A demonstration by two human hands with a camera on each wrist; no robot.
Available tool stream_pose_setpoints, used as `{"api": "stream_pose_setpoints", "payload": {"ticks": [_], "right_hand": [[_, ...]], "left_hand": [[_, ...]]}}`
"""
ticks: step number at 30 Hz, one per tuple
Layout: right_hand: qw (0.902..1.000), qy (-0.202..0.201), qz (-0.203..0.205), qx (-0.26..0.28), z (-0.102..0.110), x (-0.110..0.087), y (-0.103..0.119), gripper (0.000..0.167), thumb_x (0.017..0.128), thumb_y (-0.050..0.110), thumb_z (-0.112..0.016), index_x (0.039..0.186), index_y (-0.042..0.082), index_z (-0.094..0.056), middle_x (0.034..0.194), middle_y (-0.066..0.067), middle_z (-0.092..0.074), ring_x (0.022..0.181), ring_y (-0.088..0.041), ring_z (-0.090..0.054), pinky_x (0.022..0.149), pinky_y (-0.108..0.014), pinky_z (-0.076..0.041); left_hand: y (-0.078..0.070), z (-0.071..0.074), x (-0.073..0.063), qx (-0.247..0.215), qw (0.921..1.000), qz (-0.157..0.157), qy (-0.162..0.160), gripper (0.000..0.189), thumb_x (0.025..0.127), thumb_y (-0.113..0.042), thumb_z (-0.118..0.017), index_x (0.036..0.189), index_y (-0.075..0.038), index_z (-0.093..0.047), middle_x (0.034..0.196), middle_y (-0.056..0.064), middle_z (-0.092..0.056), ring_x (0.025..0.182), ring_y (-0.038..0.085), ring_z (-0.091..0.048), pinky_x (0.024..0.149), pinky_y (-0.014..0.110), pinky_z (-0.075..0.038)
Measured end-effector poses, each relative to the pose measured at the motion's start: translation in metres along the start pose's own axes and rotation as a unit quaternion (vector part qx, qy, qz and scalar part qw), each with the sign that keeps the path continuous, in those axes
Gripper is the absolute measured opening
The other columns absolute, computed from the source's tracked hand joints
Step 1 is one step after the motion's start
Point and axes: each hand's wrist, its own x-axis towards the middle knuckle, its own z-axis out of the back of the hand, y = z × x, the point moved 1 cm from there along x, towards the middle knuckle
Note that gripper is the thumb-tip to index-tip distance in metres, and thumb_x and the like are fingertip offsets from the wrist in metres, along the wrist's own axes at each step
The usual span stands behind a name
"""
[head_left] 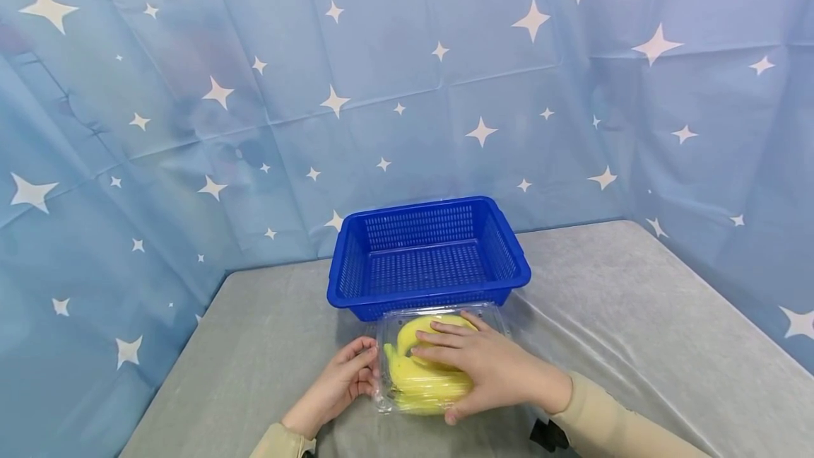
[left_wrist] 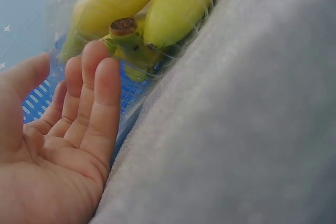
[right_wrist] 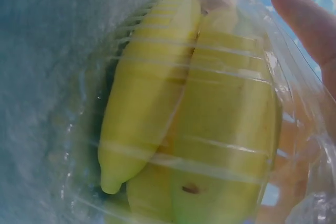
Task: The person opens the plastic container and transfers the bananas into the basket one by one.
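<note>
A clear plastic clamshell container [head_left: 384,398] with yellow bananas [head_left: 407,373] inside lies on the table just in front of a blue basket [head_left: 427,295]. Across the top of the lid rests my right hand [head_left: 496,370], fingers spread and thumb toward the near edge. My left hand [head_left: 343,384] is at the container's left side; in the left wrist view its fingers [left_wrist: 105,93] are mostly straight with the palm turned up, beside the banana stem [left_wrist: 125,30]. Whether those fingertips touch the plastic, I cannot tell. Through the ribbed wall, the right wrist view shows bananas [right_wrist: 220,103] close up.
Grey cloth covers the table [head_left: 623,316], with creases on the right. Behind it hangs a blue curtain [head_left: 407,140] with white stars, meeting the table's back and sides. The perforated blue basket stands near the back edge, and no items show in it.
</note>
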Motion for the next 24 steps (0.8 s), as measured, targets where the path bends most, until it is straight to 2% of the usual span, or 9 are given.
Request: {"api": "stream_pose_setpoints", "payload": {"ticks": [4,13,18,24], "right_hand": [[0.9999,0.008,-0.004,0.005,0.003,0.0,0.001,0.09,0.07,0.07,-0.069,0.145,0.026,-0.045,0.15,0.004,-0.04,0.137,-0.023,-0.037,0.106,-0.063,-0.025],[0.9978,0.048,-0.046,0.0,0.011,0.012,0.016,0.077,0.08,0.059,-0.069,0.144,0.025,-0.045,0.152,-0.002,-0.038,0.138,-0.028,-0.035,0.101,-0.066,-0.03],[0.9973,0.037,-0.061,-0.013,0.006,0.016,0.022,0.08,0.078,0.063,-0.069,0.145,0.026,-0.044,0.154,-0.005,-0.033,0.139,-0.03,-0.032,0.1,-0.067,-0.03],[0.9976,0.016,-0.063,-0.026,0.0,0.017,0.022,0.08,0.077,0.066,-0.067,0.143,0.027,-0.046,0.15,-0.003,-0.04,0.138,-0.028,-0.034,0.099,-0.066,-0.031]], "left_hand": [[-0.001,-0.001,0.0,-0.003,1.0,0.005,0.001,0.013,0.102,-0.024,-0.051,0.108,-0.012,-0.047,0.078,-0.001,-0.056,0.062,0.008,-0.06,0.058,0.024,-0.052],[-0.003,-0.001,0.0,-0.001,0.9999,0.013,-0.009,0.014,0.103,-0.025,-0.05,0.109,-0.012,-0.048,0.078,-0.001,-0.056,0.062,0.008,-0.06,0.058,0.024,-0.052],[-0.002,-0.001,0.0,0.0,0.9999,0.013,-0.005,0.014,0.103,-0.025,-0.049,0.109,-0.012,-0.048,0.079,-0.001,-0.056,0.062,0.008,-0.06,0.059,0.025,-0.053],[-0.002,0.0,0.0,0.0,0.9998,0.016,-0.009,0.016,0.102,-0.026,-0.051,0.109,-0.012,-0.048,0.078,0.0,-0.056,0.062,0.008,-0.06,0.059,0.024,-0.053]]}}
